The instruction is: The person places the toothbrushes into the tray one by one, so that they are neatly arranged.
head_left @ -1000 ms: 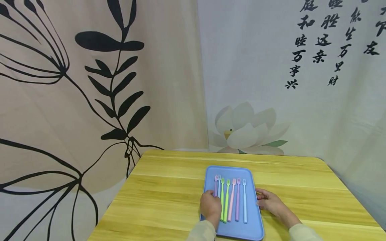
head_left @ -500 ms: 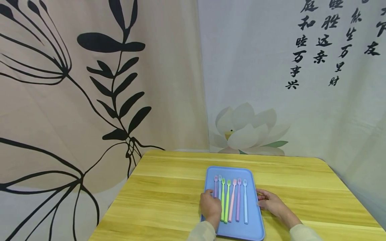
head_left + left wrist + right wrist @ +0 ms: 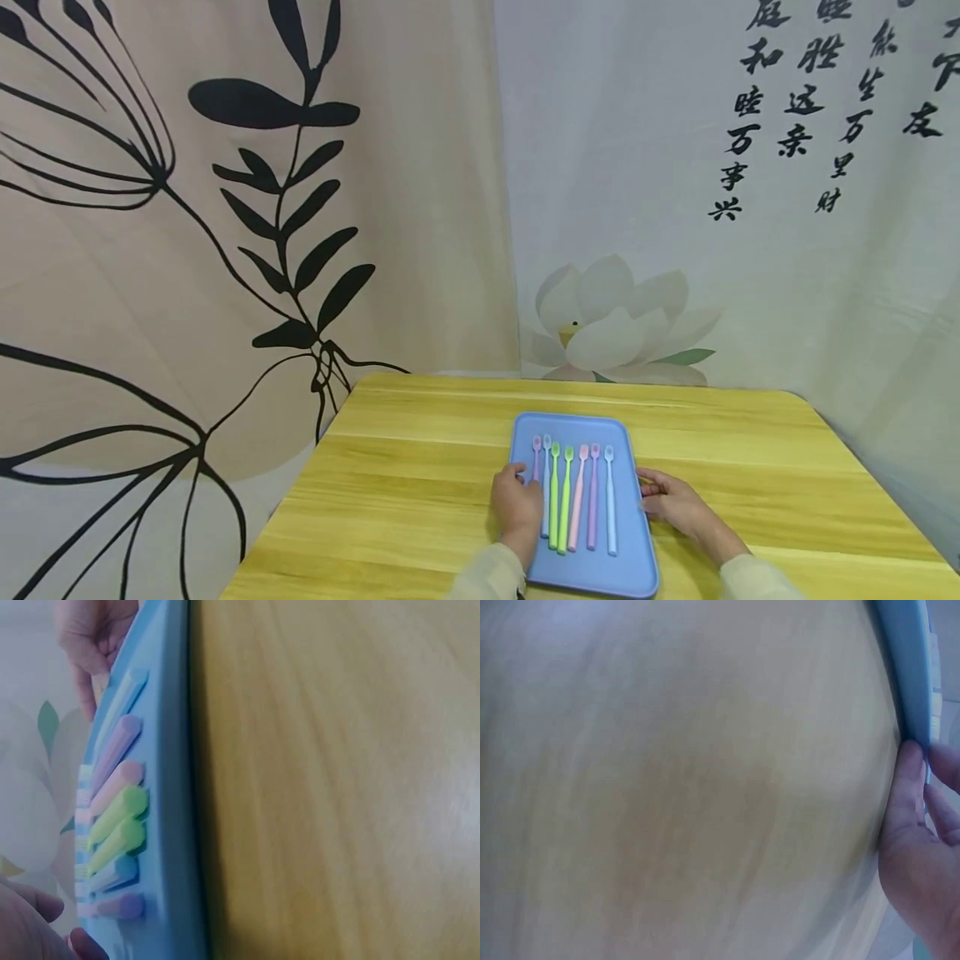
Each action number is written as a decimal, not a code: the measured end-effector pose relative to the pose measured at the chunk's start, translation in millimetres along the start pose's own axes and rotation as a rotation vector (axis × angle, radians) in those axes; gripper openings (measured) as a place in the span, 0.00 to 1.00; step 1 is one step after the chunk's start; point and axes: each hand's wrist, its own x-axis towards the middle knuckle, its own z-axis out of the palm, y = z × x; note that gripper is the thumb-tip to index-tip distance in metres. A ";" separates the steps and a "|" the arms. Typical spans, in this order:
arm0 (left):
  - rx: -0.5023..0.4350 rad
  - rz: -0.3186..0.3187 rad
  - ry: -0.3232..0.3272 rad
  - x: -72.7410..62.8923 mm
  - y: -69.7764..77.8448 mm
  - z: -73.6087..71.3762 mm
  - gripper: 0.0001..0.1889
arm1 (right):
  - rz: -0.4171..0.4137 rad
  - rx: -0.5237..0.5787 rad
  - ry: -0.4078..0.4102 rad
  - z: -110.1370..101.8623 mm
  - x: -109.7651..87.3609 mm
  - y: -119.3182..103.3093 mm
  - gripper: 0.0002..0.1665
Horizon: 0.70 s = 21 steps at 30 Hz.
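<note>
A blue tray (image 3: 592, 575) holds several toothbrushes lying side by side, heads toward the back: purple, light blue, green, pink. My left hand (image 3: 517, 507) is over the tray's left edge, beside the leftmost purple toothbrush (image 3: 536, 450), and hides its lower handle in the head view. In the left wrist view that purple handle (image 3: 124, 906) lies on the tray, with my left fingers (image 3: 46, 906) spread apart and nothing between them. At the right edge, my right hand (image 3: 678, 507) holds the tray's rim (image 3: 915, 675) between thumb and fingers.
The tray rests on a yellow wood-grain table (image 3: 405, 467) with rounded far corners. Behind it hangs a pale cloth (image 3: 435, 208) printed with dark plants, a lotus and black writing.
My left hand has moved a little to the left, uncovering more of the light blue toothbrush's handle. My right hand, the tray and the toothbrushes keep their places.
</note>
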 end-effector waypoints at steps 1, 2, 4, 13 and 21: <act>-0.011 -0.011 -0.012 2.2 0.4 -0.8 0.12 | 0.002 0.004 0.004 0.1 0.2 -0.4 0.37; -0.020 -0.019 -0.019 4.7 0.3 -1.5 0.13 | 0.003 0.006 0.005 0.1 0.5 -0.7 0.37; -0.029 -0.033 -0.025 9.6 1.3 -3.5 0.13 | 0.000 0.000 0.002 -0.5 1.4 -1.2 0.38; -0.082 -0.029 -0.010 31.7 7.3 -14.8 0.13 | 0.005 -0.084 0.005 -8.6 1.8 -7.1 0.36; -0.109 0.003 -0.011 50.4 3.8 -33.2 0.12 | -0.094 -0.211 0.057 -29.2 -2.1 -9.1 0.31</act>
